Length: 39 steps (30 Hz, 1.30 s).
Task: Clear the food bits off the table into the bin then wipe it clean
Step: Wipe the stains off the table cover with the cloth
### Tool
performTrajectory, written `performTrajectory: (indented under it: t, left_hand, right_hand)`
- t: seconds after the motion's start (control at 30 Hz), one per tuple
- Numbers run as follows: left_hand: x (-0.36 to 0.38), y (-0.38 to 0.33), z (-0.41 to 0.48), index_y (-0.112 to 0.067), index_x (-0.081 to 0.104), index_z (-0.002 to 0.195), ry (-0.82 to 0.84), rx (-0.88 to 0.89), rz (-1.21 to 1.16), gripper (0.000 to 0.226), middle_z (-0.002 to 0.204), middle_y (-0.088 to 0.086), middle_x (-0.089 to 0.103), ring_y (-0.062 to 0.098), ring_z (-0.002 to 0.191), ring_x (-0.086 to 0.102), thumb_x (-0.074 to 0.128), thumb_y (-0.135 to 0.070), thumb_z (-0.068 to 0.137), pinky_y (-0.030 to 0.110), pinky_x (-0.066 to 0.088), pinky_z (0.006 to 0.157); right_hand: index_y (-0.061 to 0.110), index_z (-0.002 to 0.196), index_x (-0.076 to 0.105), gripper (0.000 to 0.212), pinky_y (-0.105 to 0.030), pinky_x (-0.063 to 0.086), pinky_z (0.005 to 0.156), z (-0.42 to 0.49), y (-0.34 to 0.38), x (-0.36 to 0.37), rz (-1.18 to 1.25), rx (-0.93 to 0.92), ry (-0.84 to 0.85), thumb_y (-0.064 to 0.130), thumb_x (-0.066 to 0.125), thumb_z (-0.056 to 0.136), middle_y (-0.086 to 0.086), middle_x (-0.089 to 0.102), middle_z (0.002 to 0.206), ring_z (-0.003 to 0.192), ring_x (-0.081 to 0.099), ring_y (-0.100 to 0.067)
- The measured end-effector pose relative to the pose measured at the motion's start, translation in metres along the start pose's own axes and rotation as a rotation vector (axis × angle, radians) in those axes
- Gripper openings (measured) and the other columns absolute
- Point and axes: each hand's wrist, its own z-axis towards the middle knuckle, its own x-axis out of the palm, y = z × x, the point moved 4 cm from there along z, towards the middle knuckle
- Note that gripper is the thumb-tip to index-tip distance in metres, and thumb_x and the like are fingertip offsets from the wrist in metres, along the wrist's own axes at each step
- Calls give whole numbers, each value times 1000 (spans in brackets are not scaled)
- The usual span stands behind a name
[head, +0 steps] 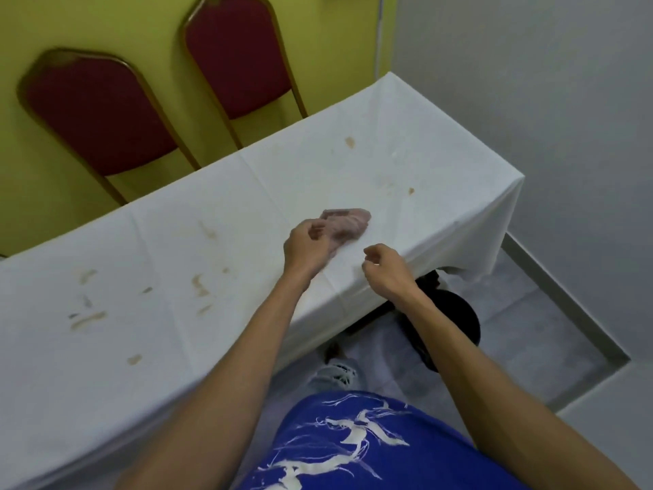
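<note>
While we are leaning over the desk [406, 111], our left hand [306, 250] is gripping the near end of a crumpled pink cloth [348, 223], its fingers [316, 230] curling narrowly around the fabric. The rest of the cloth is lying on the white covering, toward the desk's right end. Our right hand [387, 268] is hovering just beside the left one, over the near edge of the desk, its fingers loosely curling inward with nothing in them that we can make out.

Brown food marks are showing across the covering: one smear [349, 142] near the far edge, a small spot [411, 191] beyond the cloth, and a cluster of streaks [199, 284] and smudges further to the left. A black bin [456, 321] is standing on the pale floor, below our right forearm and partly under the desk's edge.

Two red chairs [102, 111] with gold frames are standing behind the desk against a yellow wall [70, 15], and a grey wall [530, 65] is closing the room on the right. We are wearing a blue top [353, 443] with white marks.
</note>
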Motion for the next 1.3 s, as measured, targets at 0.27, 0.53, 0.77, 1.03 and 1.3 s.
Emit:
performTrajectory:
  t: [0.27, 0.53, 0.77, 1.03, 1.3]
  left_hand:
    - [-3, 0, 65, -21, 64, 123, 53, -140, 212, 37, 134, 2, 61, 25, 124, 55, 43, -11, 94, 40, 42, 109]
    - [-1, 32, 81, -13, 70, 111, 261, -248, 112, 38, 110, 1, 72, 22, 103, 67, 61, -44, 90, 37, 55, 88]
    - [-3, 47, 78, -4, 75, 104, 376, -352, -338, 35, 101, 15, 76, 22, 88, 69, 68, -35, 92, 36, 56, 78]
    - [-7, 48, 75, 6, 70, 108, 406, -369, -520, 34, 101, 23, 69, 29, 94, 61, 62, -25, 97, 44, 49, 89]
    - [5, 40, 74, -4, 69, 106, 325, -428, -645, 25, 95, 15, 72, 22, 88, 66, 60, -22, 92, 38, 50, 83]
  right_hand:
    - [12, 137, 44, 46, -39, 61, 80, 53, 17, 0, 32, 114, 110, 24, 50, 93, -9, 69, 111, 77, 74, -16]
    - [31, 112, 56, 21, -36, 58, 81, 72, 45, 15, 109, -47, 73, 41, 48, 95, 5, 69, 101, 89, 70, -16]
    - [29, 104, 56, 23, -39, 56, 82, 83, 56, 16, 312, -21, 171, 48, 59, 91, -7, 71, 97, 92, 68, -22]
    - [24, 118, 56, 41, -34, 53, 79, 97, 60, 18, 515, 115, 320, 43, 71, 85, -8, 69, 118, 108, 65, -22]
    - [14, 107, 71, 43, -47, 54, 97, 117, 72, 4, 365, 120, 377, 45, 74, 78, -3, 75, 104, 102, 70, -21]
